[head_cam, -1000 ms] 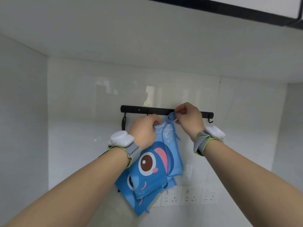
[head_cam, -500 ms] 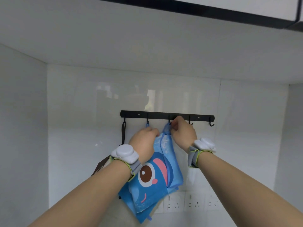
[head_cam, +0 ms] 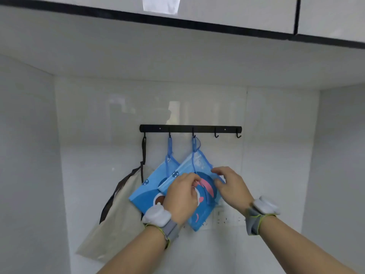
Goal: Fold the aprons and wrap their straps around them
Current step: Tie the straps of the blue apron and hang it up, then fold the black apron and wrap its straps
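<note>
Left hand (head_cam: 182,192) curls loosely over the hung folded apron (head_cam: 199,171); right hand (head_cam: 229,184) spreads beside it.

Two folded blue cartoon aprons (head_cam: 147,191) (head_cam: 199,167), one beige apron (head_cam: 116,214), one black hook rail (head_cam: 190,128) with five hooks, two hands (head_cam: 182,196) (head_cam: 230,184), two wristbands (head_cam: 160,218) (head_cam: 260,212), one wall socket strip (head_cam: 227,219).

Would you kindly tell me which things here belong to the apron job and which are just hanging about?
Job: front blue apron, second blue apron, beige apron, left hand, right hand.

Just there: hook rail, its two free hooks, wall sockets, wristbands.
</note>
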### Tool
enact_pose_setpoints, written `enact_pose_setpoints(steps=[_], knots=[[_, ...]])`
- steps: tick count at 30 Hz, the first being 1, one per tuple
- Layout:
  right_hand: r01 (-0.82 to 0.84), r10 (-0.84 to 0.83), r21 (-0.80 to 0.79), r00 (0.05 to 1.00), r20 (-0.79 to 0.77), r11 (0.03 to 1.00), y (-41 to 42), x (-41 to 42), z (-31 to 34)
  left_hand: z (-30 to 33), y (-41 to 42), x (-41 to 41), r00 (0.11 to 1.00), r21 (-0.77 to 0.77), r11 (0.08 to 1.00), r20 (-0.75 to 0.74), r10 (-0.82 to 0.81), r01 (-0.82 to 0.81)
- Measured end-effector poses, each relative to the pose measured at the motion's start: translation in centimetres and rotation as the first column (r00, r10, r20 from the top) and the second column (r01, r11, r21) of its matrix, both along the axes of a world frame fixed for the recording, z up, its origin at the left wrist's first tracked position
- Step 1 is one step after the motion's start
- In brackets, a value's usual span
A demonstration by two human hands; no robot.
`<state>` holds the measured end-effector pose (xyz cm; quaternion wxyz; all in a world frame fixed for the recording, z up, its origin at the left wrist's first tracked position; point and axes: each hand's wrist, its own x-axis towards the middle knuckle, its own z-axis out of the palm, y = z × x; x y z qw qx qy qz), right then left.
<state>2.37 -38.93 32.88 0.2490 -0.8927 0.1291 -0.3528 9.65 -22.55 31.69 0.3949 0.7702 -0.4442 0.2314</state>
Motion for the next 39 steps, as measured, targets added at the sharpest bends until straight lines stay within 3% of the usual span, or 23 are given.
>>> enact_pose_setpoints(steps=[4, 7, 11, 15, 20, 25, 28, 32, 34, 37, 39], knots=[[-0.010, 0.011, 0.006, 0.987, -0.163, 1.000, -0.8, -4.0, -8.3, -6.2, -1.7, -1.8, 0.969, 0.027, 0.999, -0.246, -0.027, 0.035], [0.029, 0.011, 0.096, 0.923, -0.385, 0.995, -2.1, -10.1, -17.2, -13.1, -3.3, -5.1, 0.901, 0.168, 0.982, -0.435, -0.005, 0.087], [0.172, -0.006, 0.200, 0.773, -0.634, 0.965, -3.6, -20.5, -28.5, -23.6, -5.4, -11.1, 0.737, 0.262, 0.951, -0.673, 0.055, 0.168], [0.304, -0.041, 0.184, 0.606, -0.794, 0.935, -5.4, -29.0, -35.5, -31.6, -7.4, -17.8, 0.524, 0.325, 0.900, -0.841, 0.134, 0.291], [0.383, -0.088, 0.084, 0.410, -0.908, 0.920, -7.4, -33.3, -38.6, -36.9, -9.8, -24.4, 0.268, 0.377, 0.849, -0.919, 0.291, 0.371], [0.347, -0.080, 0.052, 0.355, -0.932, 0.936, -7.0, -34.6, -40.3, -38.6, -13.3, -28.6, -0.030, 0.247, 0.924, -0.963, 0.267, 0.290], [0.325, -0.022, 0.098, 0.347, -0.938, 0.941, -8.2, -34.3, -39.9, -39.9, -14.8, -29.3, -0.100, 0.150, 0.963, -0.979, 0.176, 0.223], [0.282, 0.088, 0.182, 0.314, -0.945, 0.942, -10.3, -34.2, -39.2, -39.6, -15.7, -30.1, -0.230, 0.135, 0.977, -0.958, 0.171, 0.167], [0.273, 0.093, 0.184, 0.316, -0.944, 0.944, -10.4, -34.4, -39.2, -39.7, -15.9, -30.9, -0.189, 0.168, 0.967, -0.961, 0.204, 0.192], [0.306, 0.062, 0.173, 0.341, -0.938, 0.936, -10.0, -34.5, -39.5, -40.0, -16.3, -31.3, 0.061, 0.278, 0.917, -0.960, 0.272, 0.285], [0.354, 0.023, 0.165, 0.374, -0.927, 0.921, -8.9, -34.4, -39.7, -40.3, -16.1, -31.0, 0.151, 0.314, 0.895, -0.948, 0.279, 0.318]])
